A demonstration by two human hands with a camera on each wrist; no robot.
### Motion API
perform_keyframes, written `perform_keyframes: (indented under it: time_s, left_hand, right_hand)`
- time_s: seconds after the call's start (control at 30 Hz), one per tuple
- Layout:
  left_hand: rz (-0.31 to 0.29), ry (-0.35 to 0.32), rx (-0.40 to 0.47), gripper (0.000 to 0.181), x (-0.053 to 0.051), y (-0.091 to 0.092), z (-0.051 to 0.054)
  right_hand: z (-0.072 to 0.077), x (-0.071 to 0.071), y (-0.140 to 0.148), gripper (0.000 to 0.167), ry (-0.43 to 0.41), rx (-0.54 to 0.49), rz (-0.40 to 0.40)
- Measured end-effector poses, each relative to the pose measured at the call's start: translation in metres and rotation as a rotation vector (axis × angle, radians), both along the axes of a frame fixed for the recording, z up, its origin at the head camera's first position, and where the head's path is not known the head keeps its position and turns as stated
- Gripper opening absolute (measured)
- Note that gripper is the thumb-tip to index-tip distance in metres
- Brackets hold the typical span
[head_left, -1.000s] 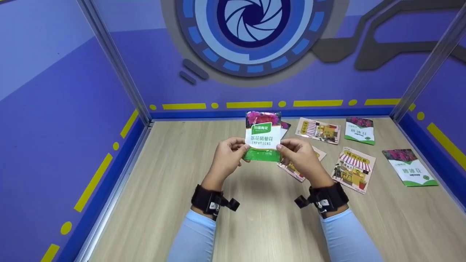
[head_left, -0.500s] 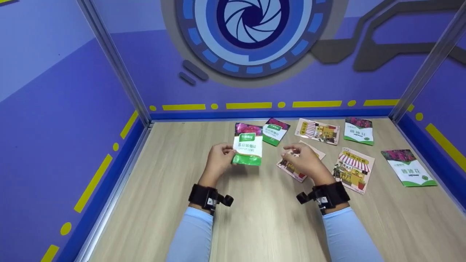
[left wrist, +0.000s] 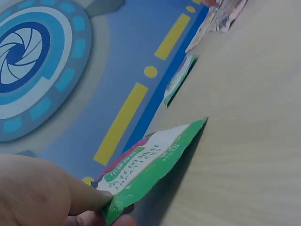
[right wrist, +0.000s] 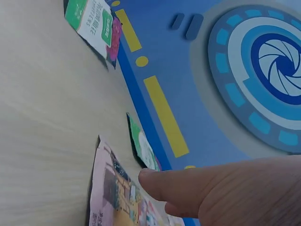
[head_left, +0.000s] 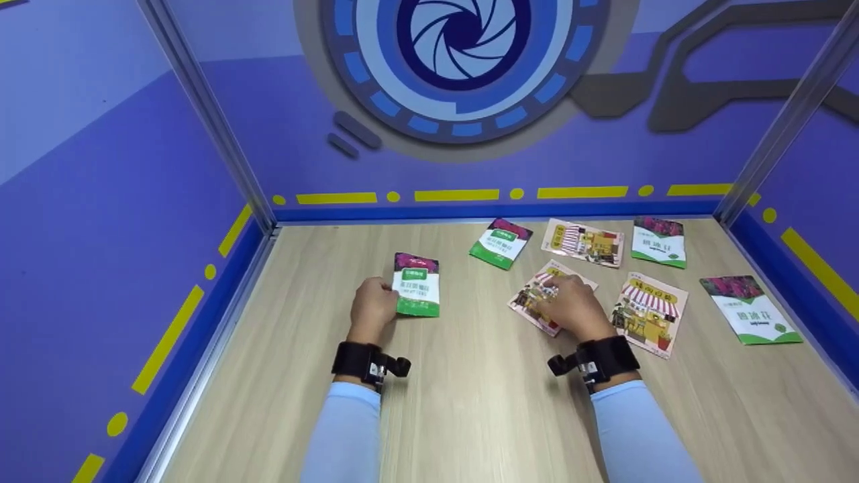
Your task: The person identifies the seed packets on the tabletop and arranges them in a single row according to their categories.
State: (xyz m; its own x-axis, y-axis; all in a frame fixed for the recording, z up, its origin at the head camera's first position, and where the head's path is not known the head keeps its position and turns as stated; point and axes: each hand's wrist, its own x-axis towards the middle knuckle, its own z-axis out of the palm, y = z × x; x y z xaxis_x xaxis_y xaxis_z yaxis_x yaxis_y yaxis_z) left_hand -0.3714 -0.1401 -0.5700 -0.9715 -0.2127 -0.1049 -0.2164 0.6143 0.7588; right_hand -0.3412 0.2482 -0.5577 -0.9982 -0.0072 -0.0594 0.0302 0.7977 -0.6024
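Note:
My left hand (head_left: 373, 308) pinches the lower left corner of a green-and-white seed packet (head_left: 417, 287) with pink flowers on top. In the left wrist view that packet (left wrist: 150, 162) tilts, its far corner near the table and a shadow beneath. My right hand (head_left: 574, 305) is over a pink packet with a shop picture (head_left: 533, 295), fingers bent down toward it. The right wrist view shows the thumb of that hand (right wrist: 225, 188) above the pink packet (right wrist: 117, 193); whether the fingertips touch it, I cannot tell.
A smaller-looking green-and-white packet (head_left: 500, 244) lies behind, between the hands. Pink packets (head_left: 582, 243) (head_left: 649, 314) and green-and-white packets (head_left: 659, 241) (head_left: 750, 310) lie to the right. Blue panels (head_left: 470, 161) enclose the wooden table (head_left: 456, 402) at the back and sides.
My right hand has let go of the green-and-white packet and lowered over the pink one. My left hand has carried the green-and-white packet left and down toward the table.

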Motion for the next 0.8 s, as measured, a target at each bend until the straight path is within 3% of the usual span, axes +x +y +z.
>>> perform_keyframes:
  time_s: [0.27, 0.4, 0.5, 0.67, 0.8]
  left_hand:
    - [0.089, -0.047, -0.137, 0.026, 0.005, -0.023, -0.006]
    - [0.146, -0.084, -0.202, 0.028, 0.007, -0.030, -0.005]
    - [0.156, -0.093, -0.270, 0.031, 0.008, -0.033, -0.004]
    - [0.096, 0.023, -0.326, 0.036, 0.007, -0.029, -0.002]
    - [-0.054, 0.130, -0.359, 0.036, 0.008, -0.019, -0.001]
  right_hand:
    - [-0.010, -0.001, 0.003, 0.061, -0.048, 0.112, 0.007]
    - [-0.011, -0.001, 0.004, 0.060, -0.026, 0.130, 0.014]
    - [-0.012, -0.002, 0.005, 0.057, 0.003, 0.149, 0.026]
    - [-0.013, -0.002, 0.010, 0.056, 0.018, 0.173, 0.043]
    - [-0.012, -0.003, 0.013, 0.054, 0.018, 0.162, 0.049]
